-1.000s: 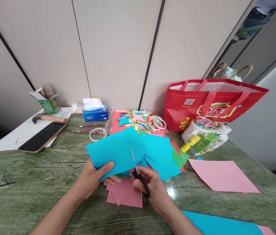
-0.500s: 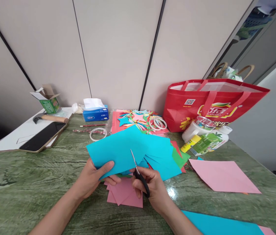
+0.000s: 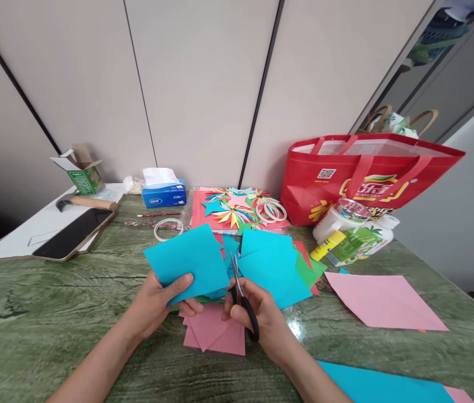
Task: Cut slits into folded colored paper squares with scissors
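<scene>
Turquoise four-sided paper [image 3: 186, 263] hangs between seven and eight o'clock, thumb-pinched in my left hand [image 3: 159, 305], now drawn clear of the black-handled, silver-bladed scissors [image 3: 244, 301]. Those, blades freshly parted, fill my right hand [image 3: 261, 314] at six; on my feed, no cut looks underway.

Household items along the back of a green table [image 3: 22, 313]
At the left, a dark-screened phone [image 3: 73, 235] lies below a wooden-handled hammer [image 3: 94, 202] and an opened box [image 3: 86, 181]; left of centre, a blue tissue box [image 3: 163, 197]; upper right, a red bag [image 3: 304, 182].
</scene>
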{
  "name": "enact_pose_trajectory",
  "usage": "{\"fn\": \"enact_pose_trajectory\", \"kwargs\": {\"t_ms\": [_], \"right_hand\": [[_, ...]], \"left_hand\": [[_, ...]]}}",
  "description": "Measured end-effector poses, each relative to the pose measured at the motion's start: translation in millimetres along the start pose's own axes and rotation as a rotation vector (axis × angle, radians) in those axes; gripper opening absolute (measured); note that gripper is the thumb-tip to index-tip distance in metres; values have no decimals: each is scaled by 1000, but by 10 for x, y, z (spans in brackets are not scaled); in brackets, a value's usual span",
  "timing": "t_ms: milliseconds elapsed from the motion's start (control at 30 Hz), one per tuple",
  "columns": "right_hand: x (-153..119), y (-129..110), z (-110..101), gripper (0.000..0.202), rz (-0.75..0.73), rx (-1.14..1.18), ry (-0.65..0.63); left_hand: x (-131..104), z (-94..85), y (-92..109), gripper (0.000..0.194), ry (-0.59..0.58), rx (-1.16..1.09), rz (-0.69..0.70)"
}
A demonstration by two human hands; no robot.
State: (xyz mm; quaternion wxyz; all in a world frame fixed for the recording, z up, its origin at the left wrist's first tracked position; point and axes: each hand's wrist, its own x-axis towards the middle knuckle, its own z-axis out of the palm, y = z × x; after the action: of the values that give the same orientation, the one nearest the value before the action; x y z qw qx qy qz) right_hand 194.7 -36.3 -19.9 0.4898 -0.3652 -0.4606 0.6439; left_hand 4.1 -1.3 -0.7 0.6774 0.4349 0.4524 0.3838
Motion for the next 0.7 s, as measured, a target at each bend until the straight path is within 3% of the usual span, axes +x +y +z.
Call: {"fn": "enact_pose_trajectory", "kwargs": {"t_ms": [167,300,567,700], "right_hand": [[-5,-12,5,38,5,-38,-69],[-10,6,20,39,-1,-43,-61],[22,49,-13,39,34,-38,109],[61,46,-44,43,-59,-93,188]], "left_hand": [[-4,17,0,34,-22,0,-30],[-21,54,18,29,-103,40,-62],[-4,40,11,32,-126,82,-38],[43,25,-6,28,-37,140,-12]]}}
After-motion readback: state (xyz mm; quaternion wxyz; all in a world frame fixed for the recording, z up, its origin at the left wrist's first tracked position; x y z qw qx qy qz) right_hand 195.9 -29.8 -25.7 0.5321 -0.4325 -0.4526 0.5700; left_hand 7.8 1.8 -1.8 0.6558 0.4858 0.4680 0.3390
